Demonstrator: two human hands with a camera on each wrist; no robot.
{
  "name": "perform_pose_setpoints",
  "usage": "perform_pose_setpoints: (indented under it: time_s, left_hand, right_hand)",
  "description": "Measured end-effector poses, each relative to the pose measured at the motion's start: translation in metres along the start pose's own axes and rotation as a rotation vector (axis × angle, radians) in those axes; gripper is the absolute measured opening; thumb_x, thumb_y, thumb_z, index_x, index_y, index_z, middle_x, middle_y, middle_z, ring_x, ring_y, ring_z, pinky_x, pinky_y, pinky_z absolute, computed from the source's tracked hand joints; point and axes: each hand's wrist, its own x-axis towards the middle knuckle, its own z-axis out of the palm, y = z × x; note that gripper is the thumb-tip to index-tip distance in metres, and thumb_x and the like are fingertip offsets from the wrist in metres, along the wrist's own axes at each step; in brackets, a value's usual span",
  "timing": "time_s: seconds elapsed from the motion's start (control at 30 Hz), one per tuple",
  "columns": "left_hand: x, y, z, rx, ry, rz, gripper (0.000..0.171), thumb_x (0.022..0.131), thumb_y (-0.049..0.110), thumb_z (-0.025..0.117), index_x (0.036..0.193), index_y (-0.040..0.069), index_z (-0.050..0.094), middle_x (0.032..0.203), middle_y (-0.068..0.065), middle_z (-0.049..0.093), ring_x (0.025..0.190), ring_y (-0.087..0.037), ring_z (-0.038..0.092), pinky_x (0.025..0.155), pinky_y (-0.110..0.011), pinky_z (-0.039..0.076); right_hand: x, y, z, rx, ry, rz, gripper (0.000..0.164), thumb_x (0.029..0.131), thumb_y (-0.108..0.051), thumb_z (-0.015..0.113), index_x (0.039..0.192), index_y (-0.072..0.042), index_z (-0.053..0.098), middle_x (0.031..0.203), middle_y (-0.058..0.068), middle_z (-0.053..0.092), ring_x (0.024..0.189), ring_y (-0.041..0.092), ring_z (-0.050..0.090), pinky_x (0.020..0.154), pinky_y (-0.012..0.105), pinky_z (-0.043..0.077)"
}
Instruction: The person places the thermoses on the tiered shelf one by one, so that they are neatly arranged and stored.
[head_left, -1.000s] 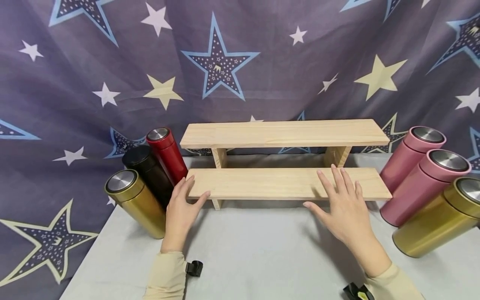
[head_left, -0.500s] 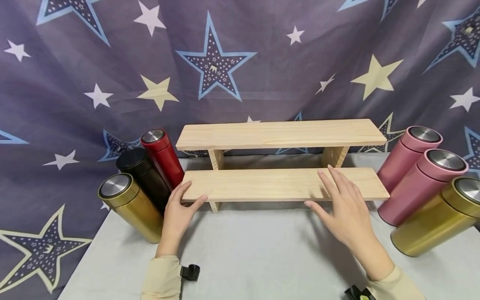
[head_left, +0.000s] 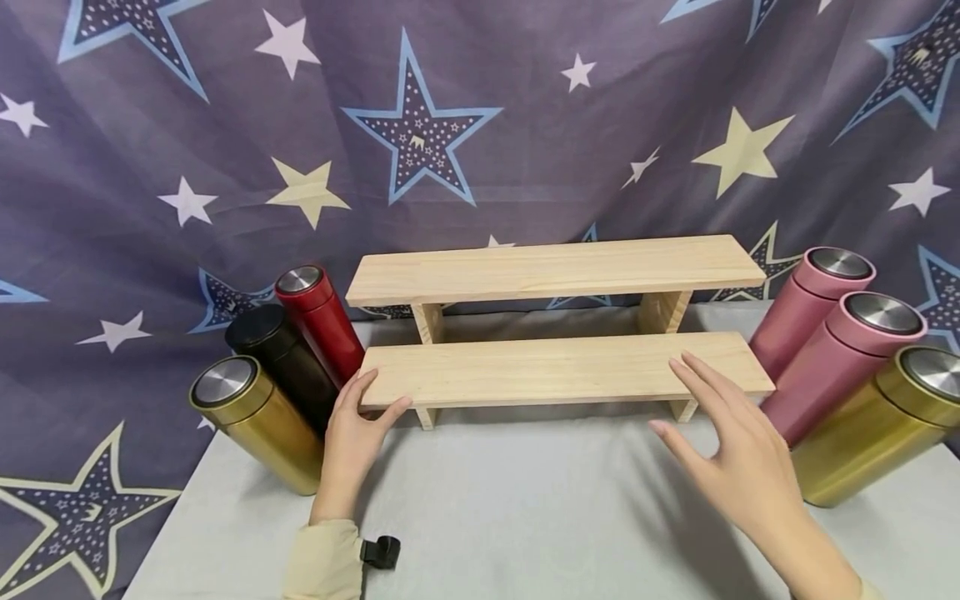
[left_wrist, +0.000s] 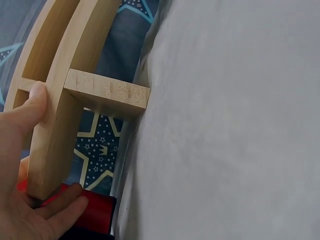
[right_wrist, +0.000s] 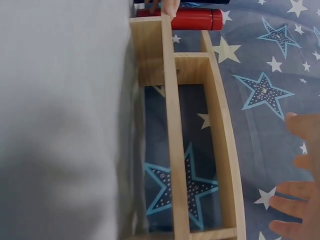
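Observation:
A two-tier rack of pale wood (head_left: 525, 371) stands against the curtain, its lower board in front of the higher one. My left hand (head_left: 352, 442) holds the left end of the lower board. In the left wrist view its thumb (left_wrist: 36, 102) lies on the board's front edge, and its other fingers reach round the end. My right hand (head_left: 742, 450) hovers before the board's right end, fingers extended and thumb apart, holding nothing. In the right wrist view, that hand's fingers (right_wrist: 295, 195) show at the right edge, apart from the wood.
Left of the rack stand red (head_left: 318, 321), black (head_left: 281, 354) and gold (head_left: 258, 425) vacuum flasks. To its right are two pink flasks (head_left: 810, 308) and another gold flask (head_left: 873, 433). A grey-white cloth (head_left: 510, 517) covers the table; a star-patterned curtain (head_left: 525, 167) hangs behind.
My right hand has drawn back from over the lower board, toward me and to the right. My left hand keeps its place at the board's left end. The head view has shifted slightly.

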Motion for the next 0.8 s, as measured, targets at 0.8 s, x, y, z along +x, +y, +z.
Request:
perform_pose_setpoints:
  time_s: [0.8]
  left_hand:
    - [-0.003, 0.004, -0.003, 0.001, -0.021, 0.004, 0.077, 0.081, 0.048, 0.079, 0.145, 0.016, 0.051, 0.155, -0.013, 0.037, 0.142, -0.035, 0.034, 0.111, -0.053, 0.030]
  right_hand:
    - [-0.055, 0.038, -0.054, 0.421, 0.534, -0.172, 0.051, 0.086, -0.023, 0.079, 0.108, 0.020, 0.064, 0.117, 0.027, 0.066, 0.115, 0.016, 0.063, 0.103, 0.024, 0.042]
